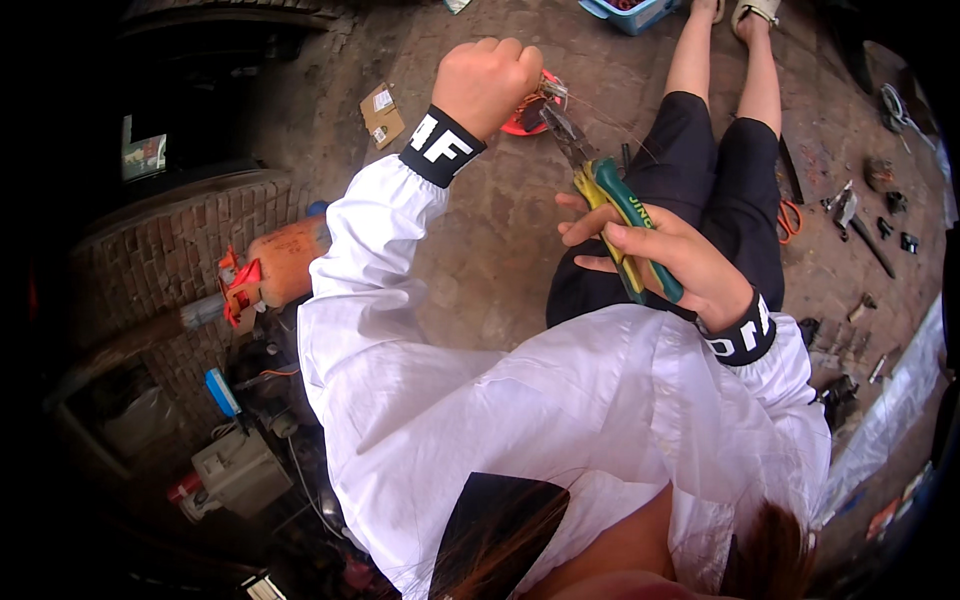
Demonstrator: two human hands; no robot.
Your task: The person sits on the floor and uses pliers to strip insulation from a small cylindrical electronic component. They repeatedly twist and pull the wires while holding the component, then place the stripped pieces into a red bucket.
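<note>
My left hand (pixel 487 85) is raised at the upper middle, its fingers closed on a small metallic part (pixel 553 90) with thin copper-coloured wires. Most of that part is hidden by the fist. My right hand (pixel 680 258) holds a pair of pliers (pixel 632 200) with green and yellow handles, some of its fingers stretched out past them. The plier jaws point up and left, close to the small part; I cannot tell whether they touch it. Below the left hand, a red dish (pixel 518 127) shows in part, with wire-like bits around it.
A blue basket (pixel 648 16) stands beyond my legs. Near the left wall lies an orange tank (pixel 287 262); a flattened cardboard box (pixel 383 115) is on the floor. Orange-handled scissors (pixel 790 221) and several scattered tools lie right of my legs.
</note>
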